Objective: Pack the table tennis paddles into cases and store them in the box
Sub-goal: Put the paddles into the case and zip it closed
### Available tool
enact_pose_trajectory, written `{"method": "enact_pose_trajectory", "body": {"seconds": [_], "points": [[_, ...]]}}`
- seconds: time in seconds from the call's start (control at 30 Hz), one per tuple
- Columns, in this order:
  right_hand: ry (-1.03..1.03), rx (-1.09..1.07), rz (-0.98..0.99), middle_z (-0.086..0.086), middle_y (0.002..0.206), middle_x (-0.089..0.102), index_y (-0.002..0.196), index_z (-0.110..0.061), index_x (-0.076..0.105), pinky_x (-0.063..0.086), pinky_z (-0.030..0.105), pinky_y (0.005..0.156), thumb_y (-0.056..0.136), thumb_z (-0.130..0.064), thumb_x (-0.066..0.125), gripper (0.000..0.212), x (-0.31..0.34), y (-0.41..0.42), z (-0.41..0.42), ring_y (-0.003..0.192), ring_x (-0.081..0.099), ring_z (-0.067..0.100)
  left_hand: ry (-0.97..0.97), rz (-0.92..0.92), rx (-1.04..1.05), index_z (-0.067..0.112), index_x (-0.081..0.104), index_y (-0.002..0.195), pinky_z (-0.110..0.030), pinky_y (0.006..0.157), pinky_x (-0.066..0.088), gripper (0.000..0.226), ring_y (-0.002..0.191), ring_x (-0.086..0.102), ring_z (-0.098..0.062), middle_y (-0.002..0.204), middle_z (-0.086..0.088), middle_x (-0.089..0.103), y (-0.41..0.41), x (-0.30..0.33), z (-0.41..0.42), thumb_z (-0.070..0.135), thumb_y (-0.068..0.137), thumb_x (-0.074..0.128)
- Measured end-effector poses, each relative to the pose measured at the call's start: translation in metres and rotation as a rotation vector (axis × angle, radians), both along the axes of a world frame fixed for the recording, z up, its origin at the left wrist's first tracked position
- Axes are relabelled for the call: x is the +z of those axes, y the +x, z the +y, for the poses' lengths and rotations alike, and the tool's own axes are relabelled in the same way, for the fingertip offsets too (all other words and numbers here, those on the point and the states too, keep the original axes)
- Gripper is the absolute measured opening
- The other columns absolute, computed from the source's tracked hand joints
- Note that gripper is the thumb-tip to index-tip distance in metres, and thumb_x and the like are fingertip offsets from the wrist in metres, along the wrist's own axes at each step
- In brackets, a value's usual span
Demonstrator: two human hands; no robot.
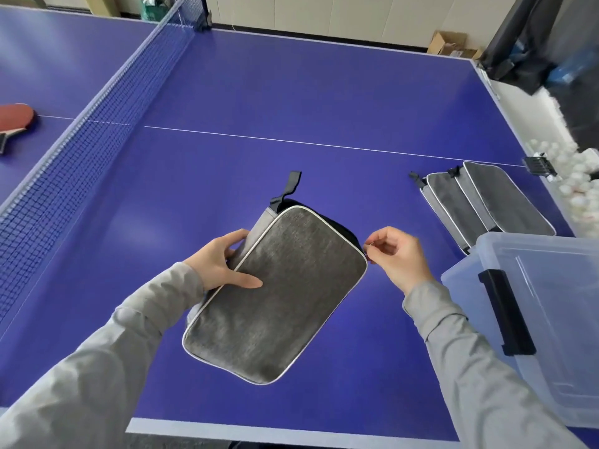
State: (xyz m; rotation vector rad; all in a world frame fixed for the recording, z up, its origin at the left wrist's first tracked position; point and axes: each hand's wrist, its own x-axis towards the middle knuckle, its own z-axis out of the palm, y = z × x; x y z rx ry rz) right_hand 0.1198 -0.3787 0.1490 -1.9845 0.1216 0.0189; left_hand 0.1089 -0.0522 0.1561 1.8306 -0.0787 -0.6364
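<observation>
The left hand (pixel 223 265) holds the flat grey fabric paddle case (pixel 275 293) up over the blue table (pixel 291 92). The right hand (pixel 397 254) pinches the tiny zipper tab at its side. It may slip or jam. The clear plastic box (pixel 551 319) waits nearby.

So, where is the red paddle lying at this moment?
In the head view, the red paddle lies flat at the far left edge, on the table's other half beyond the net, apart from both hands.
</observation>
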Motion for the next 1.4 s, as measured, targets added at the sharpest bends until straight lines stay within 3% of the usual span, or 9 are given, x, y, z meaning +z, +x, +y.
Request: {"method": "enact_pose_trajectory", "body": {"seconds": [0.23,0.43,0.67,0.9,1.23,1.4], "points": [[0.074,-0.035,0.029,0.001,0.067,0.067,0.072,-0.014,0.064,0.054,0.022,0.06,0.079,0.004,0.064,0.019,-0.005,-0.001,0.002,0.059,0.064,0.011,0.103,-0.003,-0.008,0.04,0.057,0.1,-0.052,0.072,0.058,0.065,0.083,0.07,-0.033,0.092,-0.008,0.073,0.001,0.009,0.0,0.035,0.044,0.09],[0.014,0.042,0.001,0.002,0.072,0.068,0.071,-0.016,0.063,0.056,0.032,0.071,0.077,0.0,0.064,0.017,-0.001,0.004,0.01,0.068,0.064,0.019,0.261,-0.043,-0.07,0.036,0.053,0.108,-0.046,0.079,0.057,0.064,0.082,0.07,-0.027,0.093,-0.005,0.072,-0.004,0.006,-0.015,0.017,0.059,0.089],[-0.023,0.127,-0.141,-0.009,0.067,0.064,0.068,-0.023,0.06,0.048,0.013,0.064,0.075,0.0,0.065,0.025,0.018,0.012,0.026,0.062,0.058,0.006,0.447,-0.125,-0.179,0.034,0.051,0.116,-0.035,0.081,0.055,0.068,0.08,0.069,-0.016,0.092,0.003,0.073,-0.002,0.006,-0.044,0.024,0.06,0.087],[-0.062,0.217,-0.208,-0.007,0.066,0.062,0.072,-0.017,0.061,0.05,0.022,0.067,0.074,0.001,0.063,0.019,0.024,0.007,0.035,0.062,0.057,0.009,0.517,-0.145,-0.209,0.037,0.051,0.119,-0.035,0.084,0.053,0.07,0.083,0.067,-0.018,0.094,0.002,0.072,-0.003,0.001,-0.063,0.028,0.059,0.086],[0.011,0.204,-0.173,-0.01,0.083,0.066,0.086,-0.019,0.064,0.043,0.007,0.067,0.083,-0.016,0.068,0.006,0.007,0.007,0.044,0.072,0.057,0.0,0.316,-0.077,0.063,0.041,0.051,0.107,-0.032,0.079,0.056,0.061,0.082,0.069,-0.016,0.091,0.006,0.07,-0.03,-0.015,-0.055,0.022,0.061,0.087],[0.061,0.201,-0.043,-0.007,0.103,0.066,0.105,-0.023,0.063,0.046,0.014,0.075,0.086,-0.023,0.066,0.019,-0.019,0.001,0.051,0.092,0.061,0.005,0.149,0.034,0.266,0.03,0.058,0.109,-0.036,0.071,0.058,0.061,0.079,0.07,-0.024,0.086,0.0,0.073,-0.048,-0.026,-0.029,0.018,0.058,0.088]]}}
